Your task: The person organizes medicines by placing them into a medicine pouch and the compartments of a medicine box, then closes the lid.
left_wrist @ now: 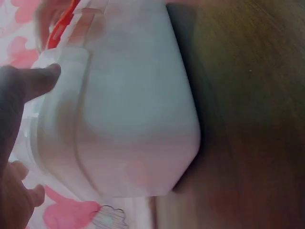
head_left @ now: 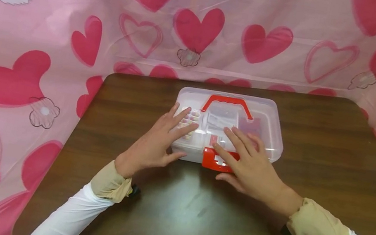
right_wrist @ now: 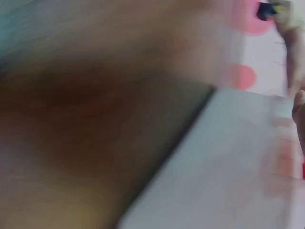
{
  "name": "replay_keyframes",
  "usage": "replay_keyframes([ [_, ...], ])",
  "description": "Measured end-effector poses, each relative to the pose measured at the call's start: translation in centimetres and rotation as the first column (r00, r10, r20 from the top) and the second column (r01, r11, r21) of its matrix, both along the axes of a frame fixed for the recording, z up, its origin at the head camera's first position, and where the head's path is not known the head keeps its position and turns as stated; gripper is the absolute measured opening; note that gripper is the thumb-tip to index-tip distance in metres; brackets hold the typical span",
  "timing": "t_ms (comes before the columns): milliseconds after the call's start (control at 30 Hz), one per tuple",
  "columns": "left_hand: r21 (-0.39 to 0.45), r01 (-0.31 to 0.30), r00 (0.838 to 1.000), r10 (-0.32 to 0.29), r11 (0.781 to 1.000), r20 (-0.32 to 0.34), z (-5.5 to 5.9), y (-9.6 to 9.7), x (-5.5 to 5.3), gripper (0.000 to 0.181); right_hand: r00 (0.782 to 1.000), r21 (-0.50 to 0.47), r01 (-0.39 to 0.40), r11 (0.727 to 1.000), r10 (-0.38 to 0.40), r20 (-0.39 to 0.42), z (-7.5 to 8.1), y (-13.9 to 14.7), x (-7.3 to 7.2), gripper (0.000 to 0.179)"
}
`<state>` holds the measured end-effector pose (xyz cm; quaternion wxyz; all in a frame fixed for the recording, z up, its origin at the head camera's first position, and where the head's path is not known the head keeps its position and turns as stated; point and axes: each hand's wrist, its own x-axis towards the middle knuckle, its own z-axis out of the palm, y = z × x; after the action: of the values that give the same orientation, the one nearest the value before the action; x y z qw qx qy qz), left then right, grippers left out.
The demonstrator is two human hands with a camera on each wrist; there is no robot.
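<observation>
A first-aid box [head_left: 266,125] with a clear lid and a white base stands on the table. It has a red carrying handle [head_left: 230,100] on top and a red latch [head_left: 209,158] with a white cross in front. My left hand [head_left: 154,139] is at the box's left front, fingers spread over the lid. My right hand [head_left: 254,167] extends over the front edge and partly covers the latch. Neither hand grips anything; whether the fingertips touch the lid cannot be told. Through the lid show a blister pack of pills [head_left: 194,115] and pale packets [head_left: 222,122].
The brown wooden table [head_left: 318,149] extends around the box on all sides. Behind it and to the left and right hangs a pink cloth [head_left: 227,65] with hearts. The right wrist view is badly blurred.
</observation>
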<state>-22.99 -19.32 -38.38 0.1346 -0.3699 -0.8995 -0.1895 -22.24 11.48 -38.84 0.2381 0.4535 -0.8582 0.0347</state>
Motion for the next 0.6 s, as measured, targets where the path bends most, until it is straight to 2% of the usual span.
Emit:
replay_keyframes([
  [100,-0.003,0.021,0.999,-0.021,1.0,-0.024,0.0,0.1,-0.1,0.086,0.996,-0.051,0.039,0.998,-0.035,0.081,1.2,-0.4,-0.3,0.075],
  [200,0.01,0.027,0.999,-0.027,1.0,-0.024,-0.2,0.0,-0.1,0.087,0.987,-0.048,0.118,0.992,-0.112,0.118,1.9,-1.0,-0.4,0.094],
  [333,0.027,0.036,0.999,-0.036,0.999,-0.012,-0.4,0.2,-0.2,0.088,0.981,-0.029,0.173,0.984,-0.17,0.093,1.5,-1.3,-0.3,0.1],
  [600,0.032,0.022,1.0,-0.022,0.999,-0.008,-0.5,0.2,-0.4,0.088,0.984,-0.051,0.171,0.984,-0.168,0.058,1.0,-1.5,-0.4,0.104],
])
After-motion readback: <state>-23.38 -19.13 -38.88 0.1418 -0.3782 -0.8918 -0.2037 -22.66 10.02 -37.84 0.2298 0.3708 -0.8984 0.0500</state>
